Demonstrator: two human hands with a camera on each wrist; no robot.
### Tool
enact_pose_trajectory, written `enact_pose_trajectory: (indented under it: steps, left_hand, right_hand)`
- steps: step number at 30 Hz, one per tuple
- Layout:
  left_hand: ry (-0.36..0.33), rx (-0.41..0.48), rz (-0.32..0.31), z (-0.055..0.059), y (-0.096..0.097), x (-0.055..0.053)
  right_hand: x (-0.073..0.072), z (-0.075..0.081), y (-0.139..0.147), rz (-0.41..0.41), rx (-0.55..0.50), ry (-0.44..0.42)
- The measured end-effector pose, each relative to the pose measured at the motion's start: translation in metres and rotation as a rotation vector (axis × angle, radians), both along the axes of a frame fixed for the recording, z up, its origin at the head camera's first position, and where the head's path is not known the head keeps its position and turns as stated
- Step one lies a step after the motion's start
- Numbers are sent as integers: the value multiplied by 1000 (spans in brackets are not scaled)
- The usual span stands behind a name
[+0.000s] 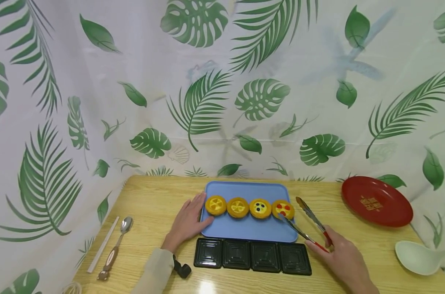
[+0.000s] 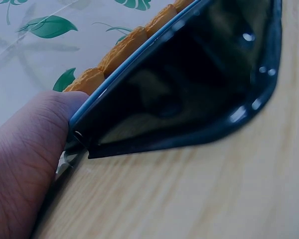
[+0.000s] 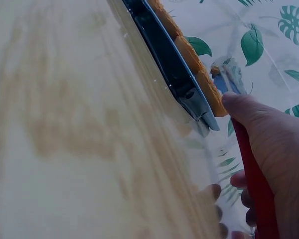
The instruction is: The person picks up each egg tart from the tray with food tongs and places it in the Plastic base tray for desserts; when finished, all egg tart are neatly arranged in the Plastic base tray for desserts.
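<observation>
A blue tray [image 1: 244,229] carries a row of several toy egg tarts, among them one with dark dots [image 1: 260,208] and, at the right end, one with red pieces [image 1: 285,207]. My left hand [image 1: 187,222] rests along the tray's left edge with straight fingers, its thumb on the near-left rim. With my right hand [image 1: 345,259] I hold metal tongs [image 1: 315,220] by their red grips. The tongs' arms are spread: one tip overlaps the red-topped tart in the head view, the other lies beyond the tray's right edge. Whether the tip touches the tart, I cannot tell.
Black square dishes [image 1: 237,254] line up along the tray's near side. To the left lie a spoon [image 1: 114,253], a white stick [image 1: 103,245] and part of a whisk [image 1: 72,288]. A red plate [image 1: 387,204] and a pale ladle [image 1: 417,257] are at the right.
</observation>
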State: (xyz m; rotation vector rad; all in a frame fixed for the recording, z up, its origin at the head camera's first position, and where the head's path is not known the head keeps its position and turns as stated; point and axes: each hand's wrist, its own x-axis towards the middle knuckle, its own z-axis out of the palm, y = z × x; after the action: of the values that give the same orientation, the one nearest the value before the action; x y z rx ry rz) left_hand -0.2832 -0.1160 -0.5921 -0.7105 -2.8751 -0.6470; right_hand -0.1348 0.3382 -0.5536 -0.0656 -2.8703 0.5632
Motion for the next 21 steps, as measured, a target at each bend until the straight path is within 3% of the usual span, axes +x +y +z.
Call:
enact_pose_trajectory:
  steps: [9,21]
  left_hand:
    - [-5,8,-5,2,1,1]
    - [-11,-3,1,3,0,0]
  right_hand:
    - [-7,5,-2,57,72,-5]
    - [-19,14,-9,52,86,-124]
